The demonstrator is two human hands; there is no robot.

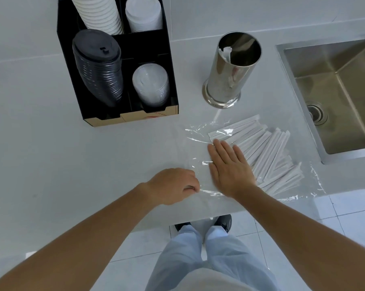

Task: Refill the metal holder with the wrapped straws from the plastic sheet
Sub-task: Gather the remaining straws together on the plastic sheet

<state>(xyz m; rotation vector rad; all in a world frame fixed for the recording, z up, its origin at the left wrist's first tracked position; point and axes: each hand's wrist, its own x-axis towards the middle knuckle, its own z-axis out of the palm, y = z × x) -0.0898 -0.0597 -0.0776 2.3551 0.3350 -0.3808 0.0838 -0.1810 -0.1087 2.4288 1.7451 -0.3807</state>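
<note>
So my right hand [229, 166] lies flat, fingers spread, on the plastic sheet [200, 133] beside the wrapped straws [274, 152]; my left hand [173, 185] pinches the sheet's edge. Metal holder [232, 70] near-empty behind. Risk: tugging the sheet scatters straws toward the sink [334, 91].

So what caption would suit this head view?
Right hand flat beside straws on plastic sheet, left hand pinching its edge, holder nearly empty.
</note>
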